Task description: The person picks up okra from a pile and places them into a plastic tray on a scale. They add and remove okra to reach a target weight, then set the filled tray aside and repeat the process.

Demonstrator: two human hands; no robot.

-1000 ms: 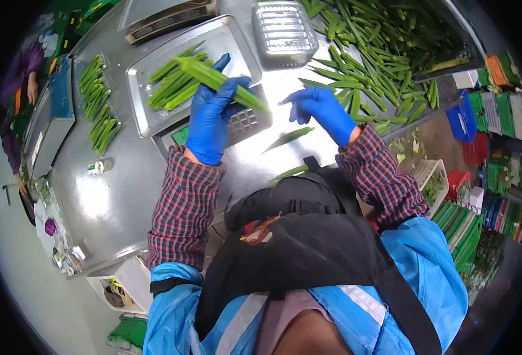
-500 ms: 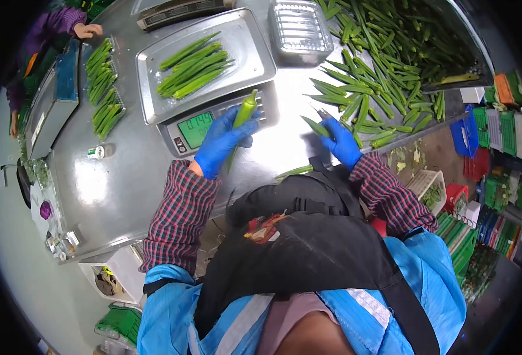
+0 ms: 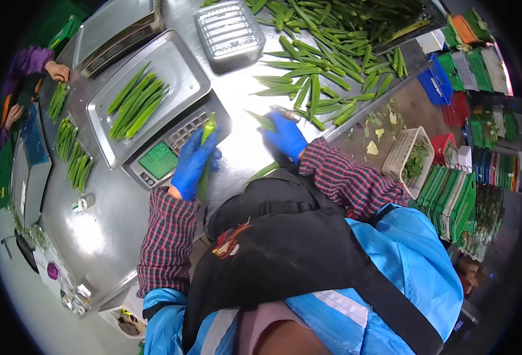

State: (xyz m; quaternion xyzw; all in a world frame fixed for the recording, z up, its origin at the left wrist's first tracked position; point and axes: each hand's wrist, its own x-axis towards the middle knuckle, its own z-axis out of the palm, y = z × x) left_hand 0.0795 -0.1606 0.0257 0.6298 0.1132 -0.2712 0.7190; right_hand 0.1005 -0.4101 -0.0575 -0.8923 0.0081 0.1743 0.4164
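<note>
Wrapped round a green okra pod (image 3: 209, 125), my left hand (image 3: 193, 165) in a blue glove is beside the keypad of the digital scale (image 3: 158, 161). My right hand (image 3: 286, 138), also gloved in blue, holds another okra pod (image 3: 261, 120) and a small metal tool (image 3: 286, 113) that its fingers partly cover. A bunch of okra (image 3: 136, 103) lies on the scale's metal tray (image 3: 185, 70). Past my right hand, loose okra (image 3: 326, 65) is heaped on the steel table (image 3: 113, 228). One more pod (image 3: 262, 172) lies near my apron.
Stacked clear plastic trays (image 3: 229, 32) stand behind the scale. Packed okra (image 3: 79, 167) lies at the left, near a co-worker's hand (image 3: 57, 71). A second scale (image 3: 116, 29) is at the back left. Right of the table are a white basket (image 3: 400, 157) and a blue bin (image 3: 435, 81).
The view has turned and shifted, so the scale and table items appear further left. Both hands still hold their pods. The co-worker's hand remains near the packed okra.
</note>
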